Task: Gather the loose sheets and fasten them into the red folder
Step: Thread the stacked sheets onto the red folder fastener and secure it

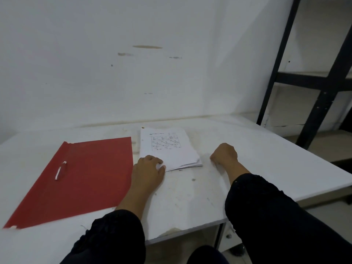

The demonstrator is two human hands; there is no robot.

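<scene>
Sheets (pixel 167 149) sit stacked right of the folder (pixel 80 180), left hand (pixel 150 166) pinching the near corner, right hand (pixel 224 154) curled on the table (pixel 266 159) holding nothing, so lifting one-handed could fan the stack out.

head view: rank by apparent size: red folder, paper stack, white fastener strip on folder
1. red folder
2. paper stack, which lies farther from the camera, so the gap is partly perspective
3. white fastener strip
</scene>
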